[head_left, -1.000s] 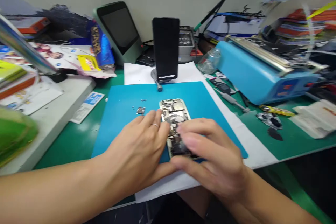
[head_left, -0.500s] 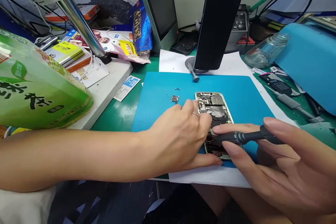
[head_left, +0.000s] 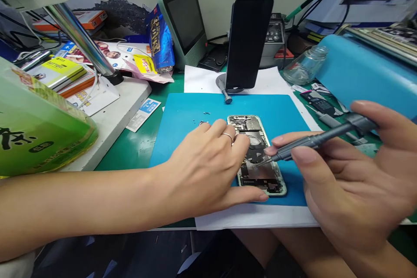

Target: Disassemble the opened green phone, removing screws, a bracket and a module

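Observation:
An opened phone (head_left: 265, 173) with its inner parts bare lies on a blue mat (head_left: 182, 113). My left hand (head_left: 208, 165) is closed along the phone's left side, its curled fingers at the edge and its thumb across the lower end. A ring is on one finger. In my right hand (head_left: 355, 182) a grey screwdriver (head_left: 312, 140) is held slantwise between thumb and fingers. Its thin tip points down over the phone's lower middle; whether it touches cannot be made out. Small loose parts (head_left: 205, 113) lie beyond my left hand, which partly covers one of them.
Behind the mat a dark phone (head_left: 249, 43) stands on a round stand. A glass jar (head_left: 306, 65), a loose battery (head_left: 321, 102) and a blue case (head_left: 368, 69) sit to the right. A green bag (head_left: 42, 130) and a white stand base (head_left: 107, 126) crowd the left.
My right hand has raised the screwdriver's handle, and its tip has shifted inward from the phone's lower left side. My left hand stays at the phone. The whole view has shifted.

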